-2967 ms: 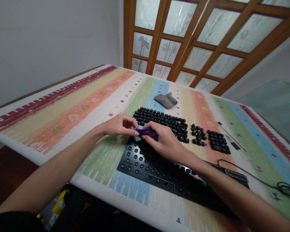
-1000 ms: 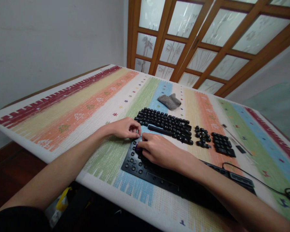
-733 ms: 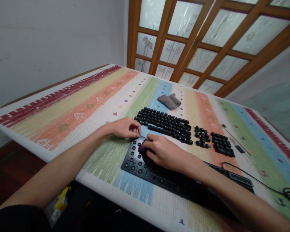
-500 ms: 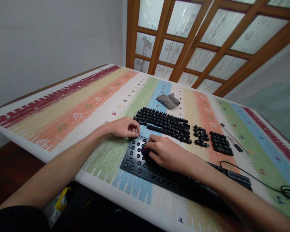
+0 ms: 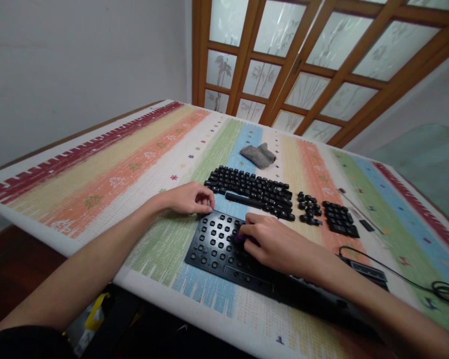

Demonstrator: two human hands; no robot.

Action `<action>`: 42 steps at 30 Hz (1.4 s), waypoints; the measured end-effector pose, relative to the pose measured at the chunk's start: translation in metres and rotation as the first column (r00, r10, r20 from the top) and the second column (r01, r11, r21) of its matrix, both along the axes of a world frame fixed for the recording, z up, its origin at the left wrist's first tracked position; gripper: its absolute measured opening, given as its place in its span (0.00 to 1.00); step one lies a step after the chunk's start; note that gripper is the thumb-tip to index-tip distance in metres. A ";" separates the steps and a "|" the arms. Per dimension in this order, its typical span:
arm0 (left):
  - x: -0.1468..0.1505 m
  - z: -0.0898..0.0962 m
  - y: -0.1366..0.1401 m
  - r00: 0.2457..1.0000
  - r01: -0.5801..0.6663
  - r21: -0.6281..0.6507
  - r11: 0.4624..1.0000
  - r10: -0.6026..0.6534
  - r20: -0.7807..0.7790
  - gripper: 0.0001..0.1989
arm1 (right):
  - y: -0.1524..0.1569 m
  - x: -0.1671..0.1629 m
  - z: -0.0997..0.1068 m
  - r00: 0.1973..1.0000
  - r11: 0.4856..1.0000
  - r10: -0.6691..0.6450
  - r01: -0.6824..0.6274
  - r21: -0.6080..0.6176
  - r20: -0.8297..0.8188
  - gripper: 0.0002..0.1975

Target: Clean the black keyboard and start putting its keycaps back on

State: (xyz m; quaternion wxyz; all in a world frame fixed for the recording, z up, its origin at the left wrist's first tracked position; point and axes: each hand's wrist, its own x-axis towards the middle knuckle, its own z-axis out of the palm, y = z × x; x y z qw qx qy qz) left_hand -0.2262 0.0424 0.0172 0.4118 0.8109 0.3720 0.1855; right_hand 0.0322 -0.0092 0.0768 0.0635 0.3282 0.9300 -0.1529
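Head view: the right hand (image 5: 267,237) has its fingers clamped on a bunched purple cloth (image 5: 240,238), down among the exposed switches of a black keyboard (image 5: 232,269); the left hand (image 5: 189,198) is curled at the keyboard's far left corner, though whether its fingers grip the edge I cannot tell. Beyond, loose keys (image 5: 252,187) lie in rows on the striped tablecloth (image 5: 149,174), a long space bar (image 5: 244,200) along their near side; a grey cloth (image 5: 258,155) lies farther back.
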 end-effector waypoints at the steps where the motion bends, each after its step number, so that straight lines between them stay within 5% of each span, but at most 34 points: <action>1: 0.000 0.000 0.000 1.000 0.000 0.002 1.000 0.000 -0.001 0.07 | 0.000 0.002 0.001 1.000 1.000 -0.007 0.007 -0.017 -0.012 0.09; 12: 0.000 0.001 0.000 1.000 -0.002 -0.016 1.000 0.002 -0.012 0.09 | 0.012 0.011 -0.006 0.955 0.994 -0.105 0.110 0.000 -0.277 0.06; 18: 0.001 0.004 -0.002 0.999 -0.014 -0.024 1.000 0.013 -0.031 0.09 | 0.021 -0.001 -0.017 0.930 0.998 -0.032 0.048 0.035 -0.366 0.05; 42: -0.003 0.000 0.001 0.999 -0.024 -0.072 0.997 0.020 -0.049 0.12 | 0.021 0.054 -0.013 0.999 0.999 0.003 -0.004 0.043 0.034 0.09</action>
